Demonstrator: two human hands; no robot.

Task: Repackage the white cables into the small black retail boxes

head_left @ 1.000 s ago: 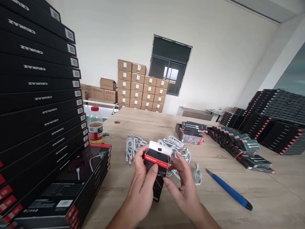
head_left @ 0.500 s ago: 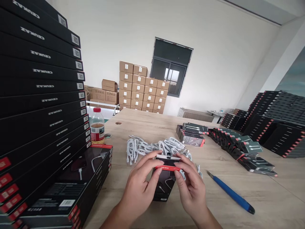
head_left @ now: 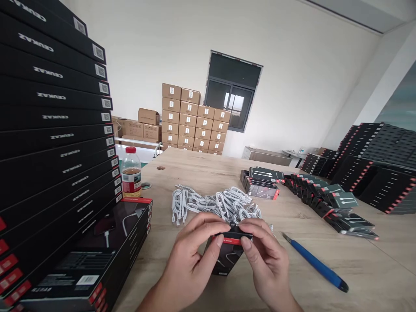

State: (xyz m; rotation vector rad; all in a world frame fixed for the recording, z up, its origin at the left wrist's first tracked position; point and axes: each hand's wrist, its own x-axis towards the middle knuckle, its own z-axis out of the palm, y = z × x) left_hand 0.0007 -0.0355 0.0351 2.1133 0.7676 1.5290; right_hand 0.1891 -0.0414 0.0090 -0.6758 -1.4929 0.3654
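Observation:
A black cable box (head_left: 224, 266) with a red strip stands upright on the wooden table in front of me. My left hand (head_left: 195, 255) grips the left side of its top end, fingers on the lid flap and thumb on the red strip. On the opposite side, my right hand (head_left: 268, 255) presses the top in the same way. The flap lies flat across the box top. Just behind my fingers lies a pile of coiled white charging cables (head_left: 224, 203). To the right rests a blue-handled craft knife (head_left: 316, 262).
Tall stacks of black boxes (head_left: 58, 134) rise at the left, beside a red-capped bottle (head_left: 131, 175). A small box group (head_left: 261, 184) and a row of flat boxes (head_left: 321, 197) lie at the right. Brown cartons (head_left: 188, 119) are piled by the wall.
The box's top flap, raised with a pale edge showing before, has been pushed down. My fingers have lowered onto it, and my right hand has shifted slightly right.

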